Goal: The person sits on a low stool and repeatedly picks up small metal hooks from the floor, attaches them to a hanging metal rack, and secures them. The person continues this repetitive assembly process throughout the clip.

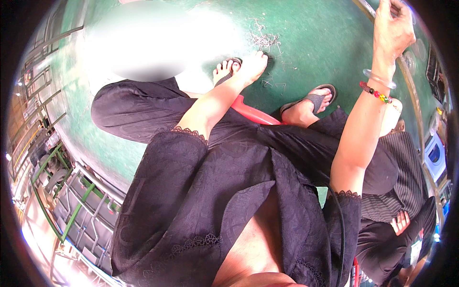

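My left hand [252,68] reaches forward over the floor, near a small heap of thin, pale, tangled strands [264,40]. Its fingers are bent together, and anything they hold is too small or hidden to make out. Far forward and to the right, my right hand [393,33] is raised near the picture's edge. Its fingers curl in toward the thumb; what lies between them cannot be made out. A clear bangle [379,79] and a beaded bracelet [375,92] circle that wrist.
Red plastic [257,113] shows between my legs, near my sandalled feet. A very bright white patch covers the green floor [306,43] ahead-left. Metal racks [79,210] stand at left. Another person in striped dark clothing [401,177] sits close at right, near a blue plastic stool [434,152].
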{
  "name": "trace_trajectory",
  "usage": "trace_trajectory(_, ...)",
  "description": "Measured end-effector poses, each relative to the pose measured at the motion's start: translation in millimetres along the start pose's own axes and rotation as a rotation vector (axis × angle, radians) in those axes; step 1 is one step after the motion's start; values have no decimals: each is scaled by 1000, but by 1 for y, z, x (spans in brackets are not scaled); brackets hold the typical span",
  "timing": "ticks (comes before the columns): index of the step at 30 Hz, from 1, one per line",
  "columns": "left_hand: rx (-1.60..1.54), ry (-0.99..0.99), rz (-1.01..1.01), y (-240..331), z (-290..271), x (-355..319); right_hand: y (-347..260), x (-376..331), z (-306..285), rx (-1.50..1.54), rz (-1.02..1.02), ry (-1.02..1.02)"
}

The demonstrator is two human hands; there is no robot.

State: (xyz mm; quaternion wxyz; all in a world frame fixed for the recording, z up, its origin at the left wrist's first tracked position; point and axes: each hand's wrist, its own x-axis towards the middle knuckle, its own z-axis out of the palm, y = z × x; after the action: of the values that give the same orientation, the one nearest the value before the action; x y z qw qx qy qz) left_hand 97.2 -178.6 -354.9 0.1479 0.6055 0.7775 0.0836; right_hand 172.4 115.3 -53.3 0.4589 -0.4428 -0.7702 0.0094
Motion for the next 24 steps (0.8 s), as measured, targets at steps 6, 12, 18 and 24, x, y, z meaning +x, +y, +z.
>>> trace_trajectory(6,-319,48,-12,-13,-47,5,1,-9,-15,134,-69,-28)
trace_trajectory(12,-1058,-85,-294,-19,-110,49,23,-8,-17,282,124,-246)
trace_trajectory(18,-1467,9,-221,5,-160,96,12,-4,-36,366,140,-396)
trace_trajectory(24,-1577,61,-22,63,-225,123,15,-5,-43,649,233,-536)
